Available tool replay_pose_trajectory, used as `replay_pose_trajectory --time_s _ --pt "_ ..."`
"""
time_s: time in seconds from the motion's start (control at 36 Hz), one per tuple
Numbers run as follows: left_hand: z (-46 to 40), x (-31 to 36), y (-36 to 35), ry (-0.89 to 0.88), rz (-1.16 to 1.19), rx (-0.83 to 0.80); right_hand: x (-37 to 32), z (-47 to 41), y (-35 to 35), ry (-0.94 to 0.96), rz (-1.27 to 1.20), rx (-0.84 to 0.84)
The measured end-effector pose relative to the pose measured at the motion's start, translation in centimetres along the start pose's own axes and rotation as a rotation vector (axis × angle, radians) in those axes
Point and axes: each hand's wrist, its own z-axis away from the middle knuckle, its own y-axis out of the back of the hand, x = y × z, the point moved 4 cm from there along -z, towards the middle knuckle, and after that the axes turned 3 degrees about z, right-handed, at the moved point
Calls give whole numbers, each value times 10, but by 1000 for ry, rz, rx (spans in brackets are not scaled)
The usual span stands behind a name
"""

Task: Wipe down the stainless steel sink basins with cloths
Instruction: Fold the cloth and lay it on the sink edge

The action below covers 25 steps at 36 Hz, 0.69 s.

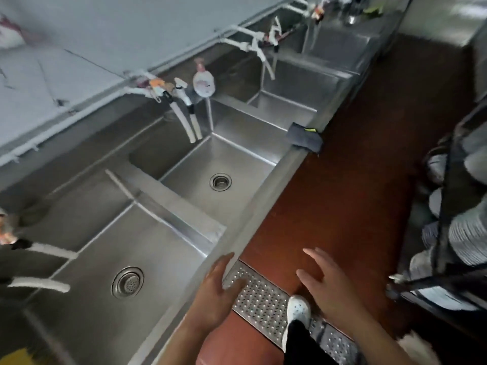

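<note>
Stainless steel runs the length of the counter (276, 177), with 4 sink basins in view set in a row along the wall. The nearest basin (87, 320) has 1 round drain (127, 282); the second basin (237, 167) has 1 drain (220, 182) too. The third basin (295, 83) and the fourth basin (340, 46) lie further off and blurred.

Red-brown floor (355, 167) lies beside the counter, crossed by 1 perforated metal drain grate (263, 304). At the right edge a dark rack (448, 219) holds stacked plates, too blurred to count.

1 dark grey cloth (304, 137) with a yellow-green tag hangs over the counter's front rim, at the far corner of the second basin, well apart from both hands.

1 white pump bottle (203, 81) stands on the back ledge behind the second basin, beside hose-tipped taps (184, 111).

The left hand (218, 293) lies flat, fingers straight, on the front rim by the nearest basin; its grip holds nothing. The right hand (326, 283) hovers over the floor, fingers spread and straight, grip empty. 1 white shoe (297, 310) stands on the grate between them.
</note>
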Motion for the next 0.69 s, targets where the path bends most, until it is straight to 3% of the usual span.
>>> replay_pose_trajectory --time_s 0.17,0.31,0.5,0.69 --pt "-124 76 -53 50 -79 -68 50 -90 81 -23 -64 25" --pt "-224 144 -84 119 -46 -58 80 -170 153 25 59 -15" --pt "-342 192 -110 235 85 -67 71 -295 229 109 123 -21" --pt "-496 209 -114 422 300 -28 42 -407 254 97 116 -93"
